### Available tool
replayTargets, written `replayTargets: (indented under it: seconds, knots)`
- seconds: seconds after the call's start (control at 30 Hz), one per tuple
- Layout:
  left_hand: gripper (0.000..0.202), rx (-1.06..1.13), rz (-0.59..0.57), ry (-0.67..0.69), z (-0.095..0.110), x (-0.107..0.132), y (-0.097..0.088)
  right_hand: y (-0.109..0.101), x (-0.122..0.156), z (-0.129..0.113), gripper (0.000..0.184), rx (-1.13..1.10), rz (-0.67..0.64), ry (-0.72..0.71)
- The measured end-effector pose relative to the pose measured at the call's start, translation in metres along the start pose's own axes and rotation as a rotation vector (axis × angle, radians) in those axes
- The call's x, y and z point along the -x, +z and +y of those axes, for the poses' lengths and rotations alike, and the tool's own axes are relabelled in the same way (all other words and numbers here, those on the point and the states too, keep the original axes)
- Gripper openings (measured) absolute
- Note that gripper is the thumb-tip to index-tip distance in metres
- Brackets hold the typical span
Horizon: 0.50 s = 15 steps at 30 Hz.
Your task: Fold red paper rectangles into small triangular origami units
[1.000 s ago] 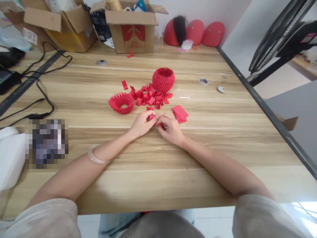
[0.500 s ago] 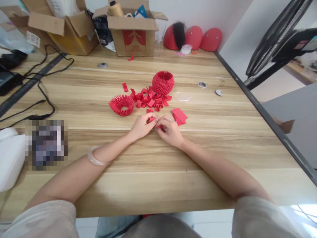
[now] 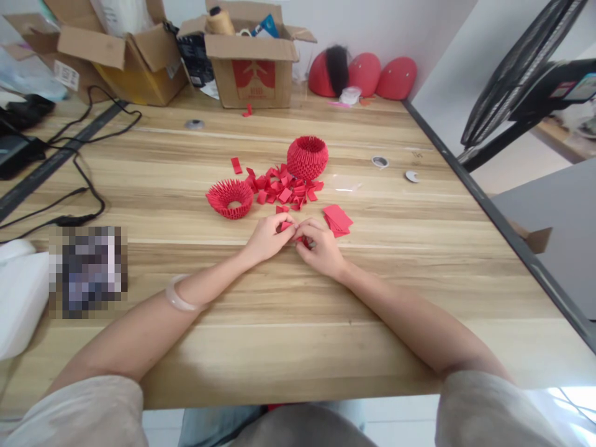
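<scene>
Fingertips meeting, my left hand (image 3: 270, 236) and my right hand (image 3: 321, 247) both pinch a small piece of red paper (image 3: 302, 239) low over the table. Much of that paper is hidden by the fingers. Just beyond them lies a loose heap of folded red paper pieces (image 3: 284, 189). Left of the heap stands a shallow red bowl of interlocked paper pieces (image 3: 230, 208), with a hole in its bottom. Behind the heap is a rounder red paper vase (image 3: 307, 164). A small stack of flat red paper slips (image 3: 338, 218) rests right beside my right hand.
Open cardboard boxes (image 3: 254, 74) stand along the back, beside red rounded shapes (image 3: 363, 74). Black cables (image 3: 90, 180) and a white object (image 3: 23, 298) occupy the left. A fan (image 3: 512, 74) rises past the table's right edge. A clear plastic scrap (image 3: 347, 183) lies right of the vase.
The view has shifted very slightly. Both hands keep their pinch in nearly the same place, and the paper bowl, vase and heap stay put.
</scene>
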State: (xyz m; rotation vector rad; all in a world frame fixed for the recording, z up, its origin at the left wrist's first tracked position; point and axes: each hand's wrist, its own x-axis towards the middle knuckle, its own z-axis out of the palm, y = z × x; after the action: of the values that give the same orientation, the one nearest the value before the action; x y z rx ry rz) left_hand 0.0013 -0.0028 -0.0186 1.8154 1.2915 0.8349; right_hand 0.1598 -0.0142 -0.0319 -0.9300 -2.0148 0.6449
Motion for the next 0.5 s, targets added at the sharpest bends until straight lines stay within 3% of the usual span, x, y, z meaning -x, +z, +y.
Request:
replayTargets:
  seconds: [0.5]
  knots:
    - [0.020,0.003,-0.004,0.005,0.0021,0.0004,-0.0012,-0.0012,-0.0007,-0.0010,0.016,0.003,0.003,0.002]
